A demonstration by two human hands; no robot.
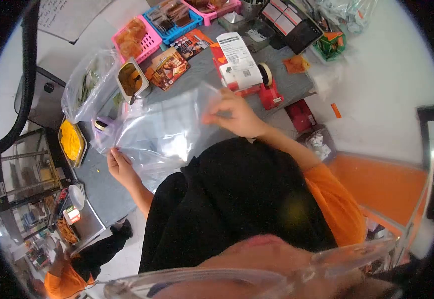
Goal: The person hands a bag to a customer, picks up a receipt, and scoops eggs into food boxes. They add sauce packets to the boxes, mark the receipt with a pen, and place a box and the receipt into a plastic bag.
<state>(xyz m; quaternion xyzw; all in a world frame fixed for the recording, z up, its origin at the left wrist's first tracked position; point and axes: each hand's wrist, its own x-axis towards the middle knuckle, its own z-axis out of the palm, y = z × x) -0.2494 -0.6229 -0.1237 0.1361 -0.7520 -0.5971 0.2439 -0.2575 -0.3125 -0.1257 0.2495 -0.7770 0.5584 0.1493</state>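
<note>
A large clear plastic bag [162, 124] is stretched between my two hands above the grey table [97, 192]. My left hand [122, 167] pinches its lower left edge between thumb and fingers. At the opposite side my right hand [234, 114] grips the bag's right edge, slightly blurred, fingers bent together. The bag looks flat, and the tabletop shows through it. Just beyond its left end sits a roll of tape [100, 124]. A metal container of brown sauce [132, 79] with a spoon in it stands behind the bag.
A red tape dispenser [270, 94] and a white printed label strip [239, 57] lie at the back right. Pink [149, 40] and blue baskets [189, 22] hold packed food. A tray of yellow food [71, 141] stands at the left edge. Another person [72, 274] is at lower left.
</note>
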